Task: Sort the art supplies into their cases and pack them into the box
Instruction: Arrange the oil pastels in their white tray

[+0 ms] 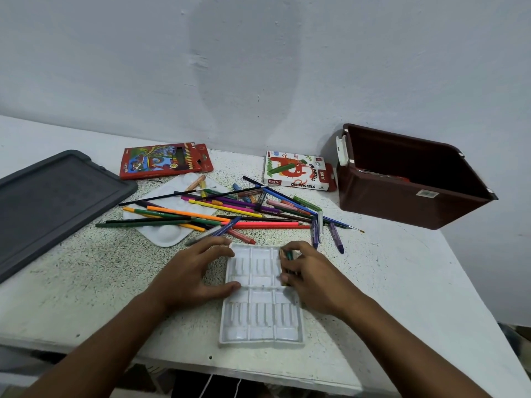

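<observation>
Left hand: the left hand [191,271] braces the left edge of a white moulded plastic pastel tray [260,300], fingers and thumb spread on it.
Right hand: the right hand [309,275] pinches a few oil pastels [288,258] over the tray's far right slot.
Table: loose coloured pencils [218,214] lie scattered behind the tray on a speckled white table [109,268].
Box: a brown plastic box [408,179] stands open at the far right.
</observation>
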Demonstrator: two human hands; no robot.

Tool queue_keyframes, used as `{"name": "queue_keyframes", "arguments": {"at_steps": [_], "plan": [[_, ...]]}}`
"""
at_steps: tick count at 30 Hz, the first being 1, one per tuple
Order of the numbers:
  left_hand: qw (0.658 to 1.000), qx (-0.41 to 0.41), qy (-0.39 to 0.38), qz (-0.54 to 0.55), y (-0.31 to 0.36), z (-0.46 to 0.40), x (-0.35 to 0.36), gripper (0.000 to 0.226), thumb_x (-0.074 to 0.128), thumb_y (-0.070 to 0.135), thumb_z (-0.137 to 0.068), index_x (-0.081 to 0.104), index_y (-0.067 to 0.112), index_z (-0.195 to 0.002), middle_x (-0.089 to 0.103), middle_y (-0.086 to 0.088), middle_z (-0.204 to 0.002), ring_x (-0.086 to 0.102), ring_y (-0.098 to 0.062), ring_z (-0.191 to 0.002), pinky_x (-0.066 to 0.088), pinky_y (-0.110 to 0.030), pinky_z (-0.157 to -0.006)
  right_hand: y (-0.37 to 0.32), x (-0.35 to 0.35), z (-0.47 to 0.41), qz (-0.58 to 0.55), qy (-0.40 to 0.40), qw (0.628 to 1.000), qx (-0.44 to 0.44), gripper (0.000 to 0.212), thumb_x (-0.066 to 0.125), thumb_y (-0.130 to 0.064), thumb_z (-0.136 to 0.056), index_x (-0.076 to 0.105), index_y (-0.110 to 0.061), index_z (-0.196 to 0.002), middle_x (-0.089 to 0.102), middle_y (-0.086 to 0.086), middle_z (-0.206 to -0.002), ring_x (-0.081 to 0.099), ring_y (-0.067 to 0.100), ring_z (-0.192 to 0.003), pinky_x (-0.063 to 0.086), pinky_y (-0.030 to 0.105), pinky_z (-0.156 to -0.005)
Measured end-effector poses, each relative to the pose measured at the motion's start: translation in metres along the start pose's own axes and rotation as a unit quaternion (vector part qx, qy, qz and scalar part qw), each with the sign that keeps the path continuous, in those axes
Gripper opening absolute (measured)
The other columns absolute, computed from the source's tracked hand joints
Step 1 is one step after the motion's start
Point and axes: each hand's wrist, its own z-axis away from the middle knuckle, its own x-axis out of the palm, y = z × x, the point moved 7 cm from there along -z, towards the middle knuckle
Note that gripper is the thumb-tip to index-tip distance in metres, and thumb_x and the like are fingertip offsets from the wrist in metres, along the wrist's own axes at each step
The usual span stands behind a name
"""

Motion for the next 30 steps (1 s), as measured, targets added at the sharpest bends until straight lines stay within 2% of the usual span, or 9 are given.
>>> {"name": "queue_keyframes", "arguments": {"at_steps": [3, 5, 6, 9, 12, 14, 17, 23, 30], "plan": [[1.000, 0.000, 0.006, -0.002, 0.001, 0.000, 0.000, 0.057, 0.060, 0.072, -0.075, 0.063, 0.029, -0.111, 0.055, 0.013, -0.130, 0.052, -0.003, -0.115, 0.050, -0.028, -0.082, 0.001, -0.002, 0.000, 0.008, 0.043, 0.999, 0.001, 0.018, 0.051, -0.010, -0.096, 0.063, -0.010, -0.110, 0.049, -0.002, -0.107, 0.054, 0.016, -0.085, 0.037, 0.012, -0.068], [1.000, -0.001, 0.009, -0.004, 0.001, 0.001, 0.000, 0.057, 0.059, 0.074, -0.074, 0.063, 0.029, -0.110, 0.056, 0.012, -0.129, 0.051, -0.002, -0.113, 0.050, -0.028, -0.081, 0.004, -0.002, 0.001, -0.031, 0.047, 0.998, 0.037, 0.019, 0.047, -0.001, -0.096, 0.057, -0.009, -0.110, 0.053, -0.002, -0.093, 0.054, 0.014, -0.071, 0.041, 0.025, -0.059], [1.000, -0.001, 0.011, -0.004, 0.001, 0.000, -0.001, 0.058, 0.058, 0.074, -0.074, 0.063, 0.029, -0.110, 0.056, 0.012, -0.128, 0.051, -0.002, -0.113, 0.050, -0.029, -0.081, 0.004, -0.002, -0.001, -0.030, 0.043, 0.998, 0.035, 0.019, 0.048, -0.001, -0.096, 0.057, -0.008, -0.111, 0.054, -0.002, -0.094, 0.055, 0.013, -0.070, 0.041, 0.026, -0.060], [1.000, 0.002, 0.018, 0.000, 0.001, 0.002, -0.003, 0.057, 0.058, 0.074, -0.075, 0.063, 0.029, -0.109, 0.057, 0.009, -0.127, 0.051, -0.003, -0.112, 0.051, -0.030, -0.080, 0.002, -0.010, -0.006, -0.036, 0.046, 0.998, 0.032, 0.024, 0.057, -0.016, -0.096, 0.065, -0.013, -0.118, 0.049, -0.005, -0.114, 0.054, 0.003, -0.083, 0.040, 0.009, -0.075], [1.000, 0.000, 0.019, 0.010, 0.002, 0.003, -0.003, 0.058, 0.058, 0.074, -0.075, 0.063, 0.028, -0.110, 0.056, 0.009, -0.127, 0.048, 0.001, -0.112, 0.050, -0.029, -0.080, 0.031, -0.044, -0.012, -0.051, 0.133, 0.982, 0.124, 0.028, 0.055, -0.025, -0.097, 0.063, -0.022, -0.123, 0.051, -0.007, -0.120, 0.057, 0.006, -0.092, 0.047, 0.028, -0.091], [1.000, -0.004, 0.017, 0.015, 0.001, 0.003, -0.003, 0.059, 0.057, 0.074, -0.075, 0.063, 0.028, -0.111, 0.056, 0.009, -0.127, 0.047, 0.003, -0.111, 0.049, -0.028, -0.079, 0.060, -0.065, -0.013, -0.014, 0.190, 0.961, 0.200, 0.028, 0.055, -0.021, -0.096, 0.062, -0.019, -0.123, 0.057, 0.003, -0.121, 0.057, 0.018, -0.101, 0.044, 0.032, -0.090], [1.000, -0.011, 0.015, 0.023, 0.002, 0.003, -0.005, 0.061, 0.056, 0.076, -0.074, 0.064, 0.027, -0.110, 0.055, 0.011, -0.126, 0.046, 0.015, -0.101, 0.043, -0.018, -0.075, 0.092, -0.071, -0.013, 0.046, 0.179, 0.945, 0.268, 0.030, 0.058, -0.025, -0.093, 0.059, -0.015, -0.121, 0.059, 0.011, -0.118, 0.055, 0.028, -0.106, 0.042, 0.032, -0.082], [0.998, -0.014, 0.013, 0.060, 0.004, 0.004, -0.008, 0.062, 0.060, 0.074, -0.073, 0.065, 0.027, -0.113, 0.054, 0.012, -0.128, 0.042, 0.029, -0.085, 0.034, -0.008, -0.071, 0.105, -0.059, -0.010, 0.005, 0.166, 0.941, 0.294, 0.037, 0.066, -0.030, -0.089, 0.057, -0.011, -0.119, 0.061, 0.012, -0.113, 0.056, 0.027, -0.100, 0.039, 0.029, -0.075], [0.999, -0.032, -0.011, 0.043, -0.004, 0.004, -0.002, 0.061, 0.064, 0.073, -0.070, 0.062, 0.036, -0.117, 0.051, 0.018, -0.135, 0.049, 0.004, -0.118, 0.040, -0.019, -0.090, 0.115, -0.052, -0.009, 0.013, 0.196, 0.931, 0.306, 0.029, 0.060, -0.031, -0.093, 0.062, -0.011, -0.114, 0.055, 0.012, -0.115, 0.054, 0.023, -0.092, 0.038, 0.027, -0.075]]}}
